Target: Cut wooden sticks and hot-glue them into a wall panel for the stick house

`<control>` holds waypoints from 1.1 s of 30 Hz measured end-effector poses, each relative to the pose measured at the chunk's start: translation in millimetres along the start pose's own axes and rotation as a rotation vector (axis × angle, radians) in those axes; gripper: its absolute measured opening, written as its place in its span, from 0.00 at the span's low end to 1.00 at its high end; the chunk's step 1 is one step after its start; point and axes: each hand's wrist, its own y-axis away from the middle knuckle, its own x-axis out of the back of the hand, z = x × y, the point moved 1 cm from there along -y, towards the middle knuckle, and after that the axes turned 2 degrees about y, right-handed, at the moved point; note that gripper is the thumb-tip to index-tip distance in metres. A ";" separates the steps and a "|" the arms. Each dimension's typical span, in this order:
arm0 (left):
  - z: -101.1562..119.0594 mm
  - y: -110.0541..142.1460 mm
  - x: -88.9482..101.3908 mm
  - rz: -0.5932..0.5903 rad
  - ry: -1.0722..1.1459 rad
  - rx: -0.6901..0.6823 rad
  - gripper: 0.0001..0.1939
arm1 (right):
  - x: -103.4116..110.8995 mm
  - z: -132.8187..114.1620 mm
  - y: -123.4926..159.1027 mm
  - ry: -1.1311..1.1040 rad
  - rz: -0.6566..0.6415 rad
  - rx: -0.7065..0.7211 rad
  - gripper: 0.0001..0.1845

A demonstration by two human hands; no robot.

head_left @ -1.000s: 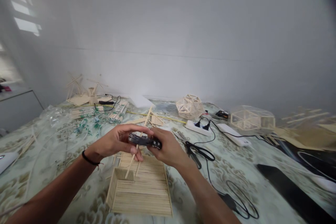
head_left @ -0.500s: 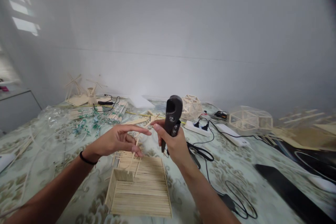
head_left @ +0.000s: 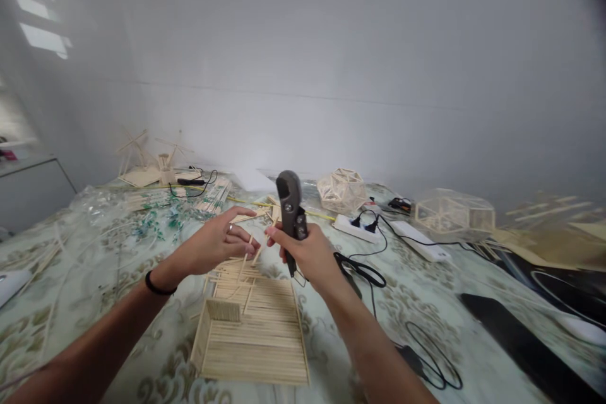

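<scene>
My left hand [head_left: 220, 243], with a ring and a black wristband, has its fingers curled at a thin wooden stick [head_left: 248, 249] above a model made of sticks. My right hand [head_left: 307, 249] grips a dark grey hand tool [head_left: 290, 202] with silver bolts, held upright. A small wire loop shows at the tool's lower end; its exact kind is unclear. Beside the left fingertips, the right thumb and forefinger meet close to another slanting stick. Below both hands lies the model's slatted wooden floor [head_left: 265, 347], with a low wall [head_left: 224, 310] at its left.
Behind lie bundled sticks [head_left: 215, 194] and crumpled plastic [head_left: 97, 202]. A power strip [head_left: 357, 228] with black plugs and cables [head_left: 430, 360] is to the right, near a round stick frame [head_left: 341, 189] and a larger one [head_left: 452, 211]. A black slab [head_left: 525, 341] lies at far right.
My right hand and the dark tool have shifted left. My left hand has risen slightly, its forefinger drawn back from the right hand.
</scene>
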 end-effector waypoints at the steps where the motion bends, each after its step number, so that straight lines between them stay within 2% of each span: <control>1: 0.3 0.1 -2.3 0.005 -0.010 0.000 0.28 | -3.5 2.1 0.4 0.010 -0.020 -0.020 0.19; 3: 1.5 1.0 -6.9 0.006 -0.027 -0.005 0.18 | -9.4 5.3 1.6 0.026 -0.046 -0.050 0.18; 5: 2.7 2.1 -10.5 0.011 -0.037 -0.018 0.12 | -13.0 7.1 2.6 0.040 -0.062 -0.068 0.16; 12: 2.7 2.5 -15.2 0.072 -0.056 -0.034 0.09 | -13.9 6.5 2.5 0.038 -0.053 -0.074 0.16; 15: 2.3 2.2 -18.3 0.025 -0.056 -0.007 0.11 | -12.1 2.0 3.3 0.016 -0.017 -0.044 0.16; 19: 0.2 1.4 -22.0 -0.044 -0.015 0.026 0.21 | -11.1 -2.6 5.1 -0.008 0.000 -0.024 0.17; 22: -1.1 0.8 -22.4 -0.058 0.017 0.032 0.25 | -12.1 -3.1 5.7 -0.016 0.001 -0.024 0.18; 33: 3.3 3.0 -23.9 -0.069 0.094 0.033 0.22 | -12.7 -4.2 6.3 -0.017 -0.007 -0.031 0.18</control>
